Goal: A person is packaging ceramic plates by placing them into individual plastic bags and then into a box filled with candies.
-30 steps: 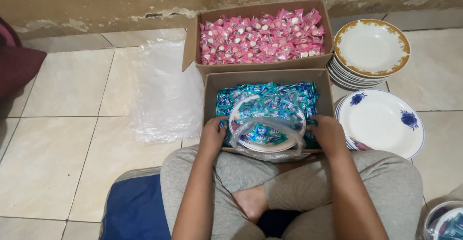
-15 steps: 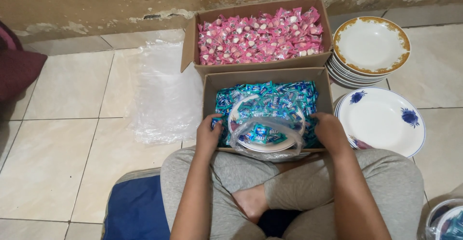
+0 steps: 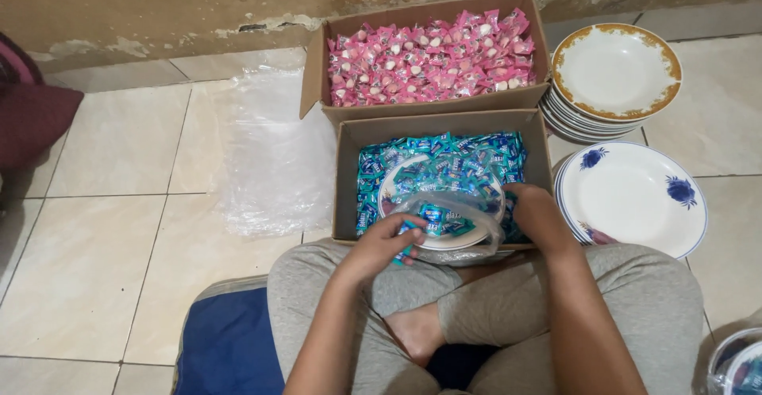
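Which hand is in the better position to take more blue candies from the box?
Probably the right hand: it already rests inside the cardboard box among the blue candies. The left hand is at the near edge, gripping the clear bag.

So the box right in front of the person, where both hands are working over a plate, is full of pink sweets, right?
Not quite. In the head view, the near box holds blue-wrapped sweets; the pink sweets fill the far box by the wall. Both hands, left hand and right hand, are indeed over the plate.
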